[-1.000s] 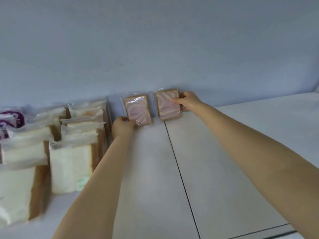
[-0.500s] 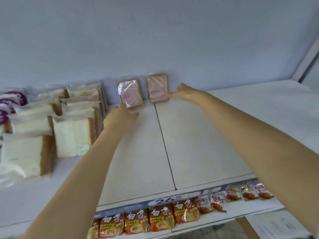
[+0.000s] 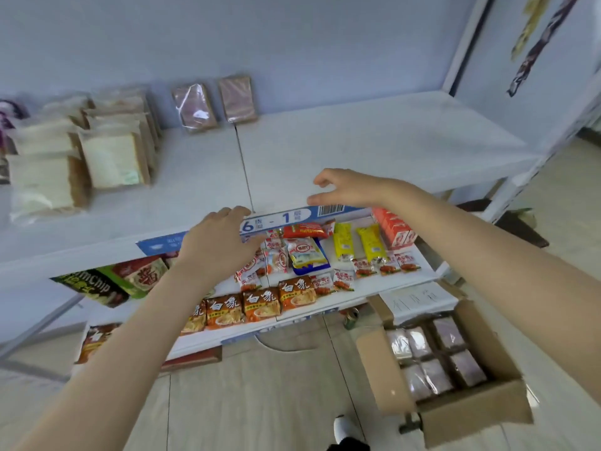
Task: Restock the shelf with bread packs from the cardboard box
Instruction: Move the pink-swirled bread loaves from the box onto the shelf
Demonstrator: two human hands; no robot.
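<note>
Left hand (image 3: 221,242) and right hand (image 3: 348,188) empty, fingers loosely spread, at shelf (image 3: 357,148) front edge; two packs (image 3: 198,107) stand at its back, others in the box (image 3: 471,415) on the floor; judged light, soft, film-slippery: grip flat faces gently.

The left hand (image 3: 218,242) let go of the left purple-swirl bread pack (image 3: 195,107) and the right hand (image 3: 349,188) let go of the right purple-swirl bread pack (image 3: 236,99). Both hands drew back from the back edge of the shelf (image 3: 357,148) to its front edge, empty, with fingers relaxed. The head view pulled back and down, bringing the cardboard box (image 3: 471,415) into sight.
</note>
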